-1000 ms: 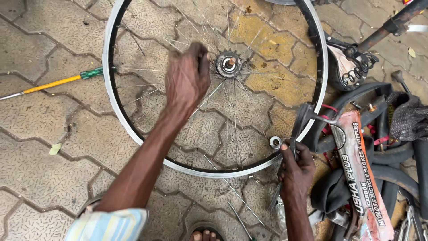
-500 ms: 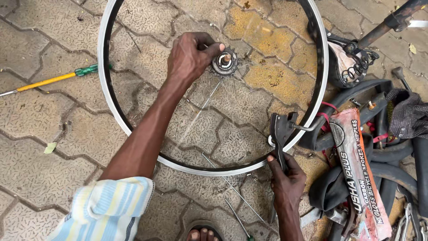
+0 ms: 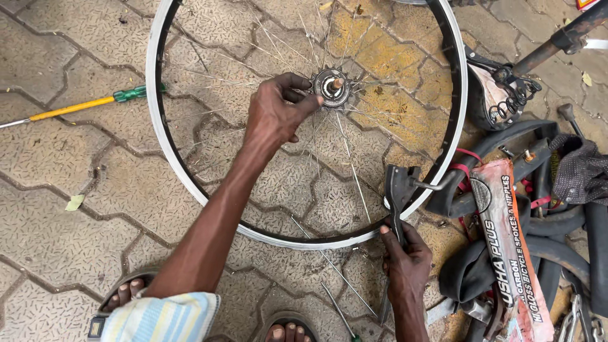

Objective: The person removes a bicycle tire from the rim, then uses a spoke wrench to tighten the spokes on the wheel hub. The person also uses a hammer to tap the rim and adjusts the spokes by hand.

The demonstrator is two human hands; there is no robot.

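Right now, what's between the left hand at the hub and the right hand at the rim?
Head view: thin spokes over paving between left hand and right hand, which holds pliers.

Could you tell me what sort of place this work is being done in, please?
Probably an open-air roadside cycle repair spot: the bicycle wheel lies on paving blocks, with a heap of black tyres and a screwdriver on the ground beside it.

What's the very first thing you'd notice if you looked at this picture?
The big bicycle wheel lying flat on the paving stones, filling the middle of the view. The left hand reaches across its thin spokes to the hub at the centre, while the right hand grips a dark tool at the rim's lower right. A yellow screwdriver with a green handle lies to the left, just outside the rim.
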